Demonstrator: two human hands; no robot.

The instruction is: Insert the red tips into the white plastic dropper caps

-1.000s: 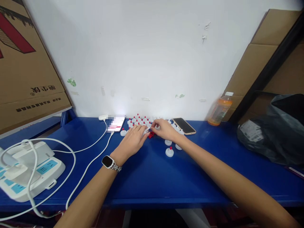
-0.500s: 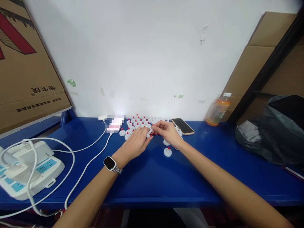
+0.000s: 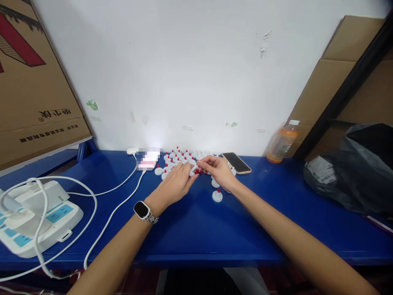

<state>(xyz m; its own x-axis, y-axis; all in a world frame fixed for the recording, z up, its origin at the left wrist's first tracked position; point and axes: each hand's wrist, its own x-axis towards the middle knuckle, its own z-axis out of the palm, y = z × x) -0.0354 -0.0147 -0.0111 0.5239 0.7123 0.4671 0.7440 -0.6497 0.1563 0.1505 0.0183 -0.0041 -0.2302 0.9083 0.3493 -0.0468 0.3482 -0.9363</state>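
Here, the left hand [image 3: 176,184] and the right hand [image 3: 216,170] meet fingertip to fingertip over a blue table [image 3: 196,229], both sets of fingers pinched around a small white cap [image 3: 193,172] with a red piece at it; the part is too small to tell exactly how each hand has it, though the fingers are closed, not spread. A smartwatch [image 3: 141,209] sits on the left wrist. Just behind the held cap, toward the wall, stands a cluster of white caps with red tips [image 3: 179,157], set upright in rows. Nearer the person than the held cap, a single red-tipped cap [image 3: 217,196] stands alone, just beside the right wrist. Right of the cluster lies a dark-screened phone [image 3: 236,162], flat on the table. Left of the cluster lies a lit phone [image 3: 148,159], a white cable [image 3: 113,213] running from it toward a white power strip [image 3: 39,217] at the table's left end. Far right of the cluster, an orange drink bottle [image 3: 282,142] stands against the wall, with a dark plastic bag [image 3: 350,172] beyond it. A cardboard box [image 3: 37,82] leans at the far left.
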